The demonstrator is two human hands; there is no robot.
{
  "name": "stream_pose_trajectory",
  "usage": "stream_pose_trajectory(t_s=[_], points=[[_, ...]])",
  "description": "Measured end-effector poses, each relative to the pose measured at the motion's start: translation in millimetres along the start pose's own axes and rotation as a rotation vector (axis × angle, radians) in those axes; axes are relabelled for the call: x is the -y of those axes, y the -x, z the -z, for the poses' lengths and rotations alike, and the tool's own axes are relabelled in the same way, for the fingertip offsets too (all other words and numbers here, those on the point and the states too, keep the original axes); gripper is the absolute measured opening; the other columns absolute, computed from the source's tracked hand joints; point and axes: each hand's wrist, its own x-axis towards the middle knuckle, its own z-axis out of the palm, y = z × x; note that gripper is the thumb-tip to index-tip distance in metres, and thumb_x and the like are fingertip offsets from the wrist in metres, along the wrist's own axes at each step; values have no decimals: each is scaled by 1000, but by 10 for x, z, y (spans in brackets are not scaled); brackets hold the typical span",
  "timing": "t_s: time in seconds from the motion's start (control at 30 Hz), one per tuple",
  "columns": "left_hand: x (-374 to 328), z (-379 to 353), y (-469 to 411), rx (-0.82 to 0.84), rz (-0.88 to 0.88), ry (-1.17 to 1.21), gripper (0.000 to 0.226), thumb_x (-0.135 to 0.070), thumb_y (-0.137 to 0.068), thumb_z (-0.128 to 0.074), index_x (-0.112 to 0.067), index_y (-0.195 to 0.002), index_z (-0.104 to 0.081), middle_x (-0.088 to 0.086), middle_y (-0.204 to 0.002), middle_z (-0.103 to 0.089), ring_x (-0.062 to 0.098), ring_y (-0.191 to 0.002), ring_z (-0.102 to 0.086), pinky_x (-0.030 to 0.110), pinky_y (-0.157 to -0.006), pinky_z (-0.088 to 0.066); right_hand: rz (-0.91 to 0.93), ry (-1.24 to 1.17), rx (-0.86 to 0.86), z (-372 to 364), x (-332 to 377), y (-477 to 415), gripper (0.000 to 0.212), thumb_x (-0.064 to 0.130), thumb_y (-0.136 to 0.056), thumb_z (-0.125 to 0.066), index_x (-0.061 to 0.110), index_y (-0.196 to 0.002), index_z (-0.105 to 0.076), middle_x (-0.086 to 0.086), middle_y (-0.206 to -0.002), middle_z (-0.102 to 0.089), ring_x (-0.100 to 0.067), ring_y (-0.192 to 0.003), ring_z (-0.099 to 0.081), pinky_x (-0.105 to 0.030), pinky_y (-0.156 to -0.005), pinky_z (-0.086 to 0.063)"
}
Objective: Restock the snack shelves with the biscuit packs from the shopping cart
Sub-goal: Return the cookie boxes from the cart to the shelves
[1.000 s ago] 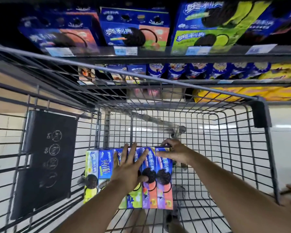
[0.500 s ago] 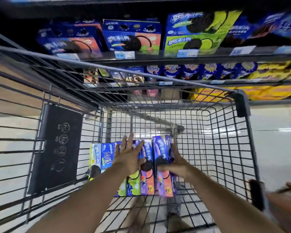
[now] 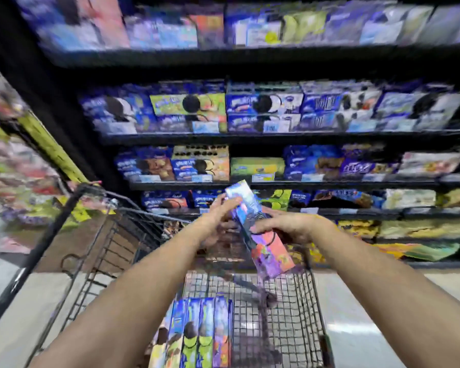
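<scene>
**Hand state.** The right hand [image 3: 290, 227] grips the purple, blue and orange rectangular cardboard biscuit pack [image 3: 272, 254] at its middle, with the fingers curled over its face. The left hand [image 3: 218, 219] is on the upper end of the same pack. Motion blur hides whether its fingers curl round the edge or lie flat against it, so its state cannot be told.

**Pack position.** The biscuit pack is clear of the cart. It is held tilted, with the upper end toward the shelves and the lower end above the basket.

**Cart.** The black wire-mesh shopping cart [image 3: 298, 301] holds a row of upright blue, green and purple biscuit packs [image 3: 197, 333] against its near left side.

**Shelves.** The dark, multi-tier snack shelves [image 3: 276, 183] stand directly beyond the cart and carry similar boxes on every visible tier.

**Progress.** One pack is lifted but not yet placed. The row in the cart is still to be shelved, so most of the restocking appears to be left. The target tier cannot be determined.
</scene>
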Motion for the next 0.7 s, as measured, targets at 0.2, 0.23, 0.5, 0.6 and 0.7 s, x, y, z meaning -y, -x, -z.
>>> stream_pose_trajectory(t_s=[0.2, 0.23, 0.5, 0.6, 0.7], points=[[-1116, -428, 401, -224, -277, 123, 49, -46, -71, -81, -29, -107, -52, 5, -99, -70, 26, -73, -69, 54, -76, -58, 193, 34, -163, 135, 974, 688, 47, 36, -86, -76, 23, -129, -61, -9, -123, -71, -25, -98, -69, -45, -92, -56], [-1255, -461, 455, -273, -323, 171, 48, -43, -75, -82, -28, -110, -52, 6, -101, -69, 26, -76, -67, 56, -79, -57, 206, 49, -189, 159, 1084, 769, 46, 43, -88, -72, 27, -130, -60, -4, -123, -71, -20, -97, -70, -37, -83, -58], [-1990, -520, 785, -493, -637, 380, 62, -41, -74, -82, -24, -120, -46, 10, -111, -68, 29, -92, -68, 53, -86, -55, 292, -272, -234, 138, 1568, 967, 75, 49, -70, -83, -3, -121, -64, -22, -92, -71, -32, -74, -60, -46, -96, -55], [-2137, -428, 868, -476, -704, 298, 51, -41, -80, -80, -30, -118, -48, 3, -117, -67, 18, -88, -71, 45, -83, -58, 393, -331, -329, 71, 1746, 911, 64, 34, -80, -79, -9, -125, -61, -36, -101, -66, -35, -97, -66, -38, -88, -57], [-2327, -207, 985, -557, -734, -25, 69, -63, -68, -78, -31, -123, -52, -5, -123, -57, 14, -101, -68, 42, -90, -58, 527, -303, -424, 103, 1959, 874, 51, 23, -85, -74, 2, -129, -60, -16, -103, -73, -27, -102, -67, -36, -97, -51]])
